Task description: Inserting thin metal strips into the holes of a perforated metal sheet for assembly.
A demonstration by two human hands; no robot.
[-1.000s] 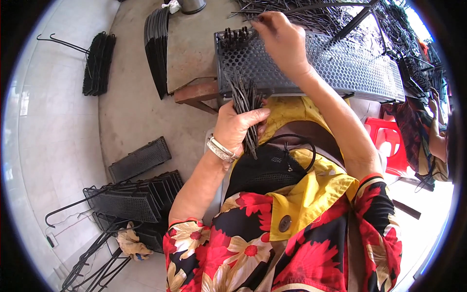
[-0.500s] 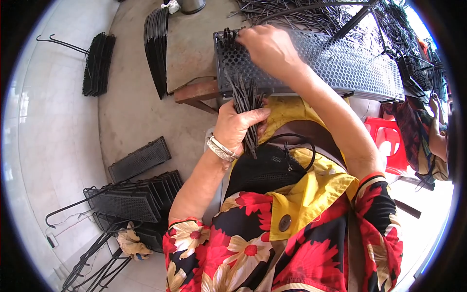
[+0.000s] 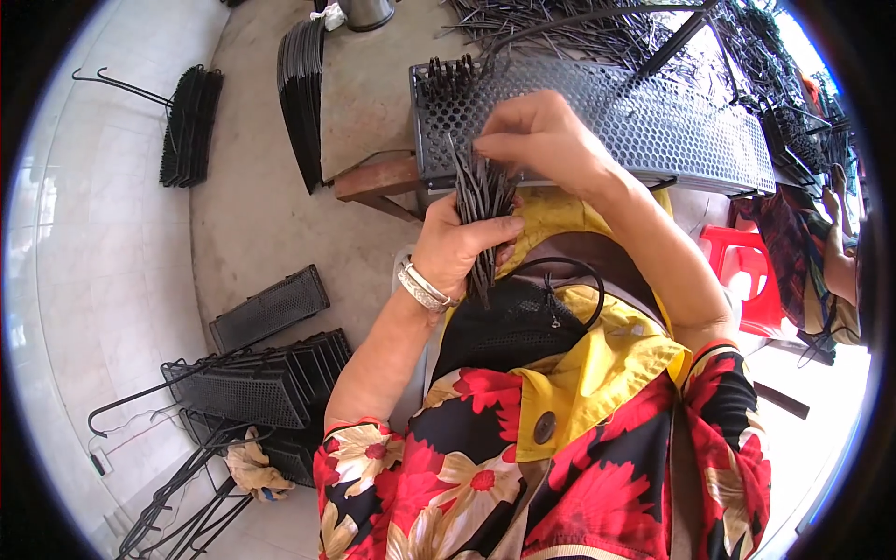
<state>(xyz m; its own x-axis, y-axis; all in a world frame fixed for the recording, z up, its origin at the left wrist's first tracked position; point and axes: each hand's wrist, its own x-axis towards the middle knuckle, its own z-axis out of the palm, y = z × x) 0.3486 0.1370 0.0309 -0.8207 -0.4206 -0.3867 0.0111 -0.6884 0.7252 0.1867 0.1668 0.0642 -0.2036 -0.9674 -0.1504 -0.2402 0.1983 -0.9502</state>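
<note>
The left hand (image 3: 457,238) is closed around a bundle of dark strips (image 3: 481,191), thumb across the front, holding it upright over the lap just before the near edge of a perforated grey panel (image 3: 653,121). The right hand (image 3: 541,135) is at the bundle's upper end, thumb and forefinger narrowed; whether they pinch a strip I cannot tell. The strips overlap and end unevenly, so pulling at 1 could drag its neighbours along, and a looser left grip could let several slide down into the lap. The short dark pieces (image 3: 448,77) standing at the panel's left end look easy to knock askew if a forearm or sleeve catches them. A loose heap of strips (image 3: 579,23) lies beyond the panel; being tangled, it could shed pieces if bumped. As for containers, a metal can (image 3: 367,11) is cut off by the upper edge, and its contents cannot be made out. A black mesh item (image 3: 495,341) on the lap, perhaps a pouch, shows nothing inside. At lower left, black perforated trays (image 3: 252,387) stand packed side by side, with 1 separate tray (image 3: 271,306) near them; I see no strips in it.
</note>
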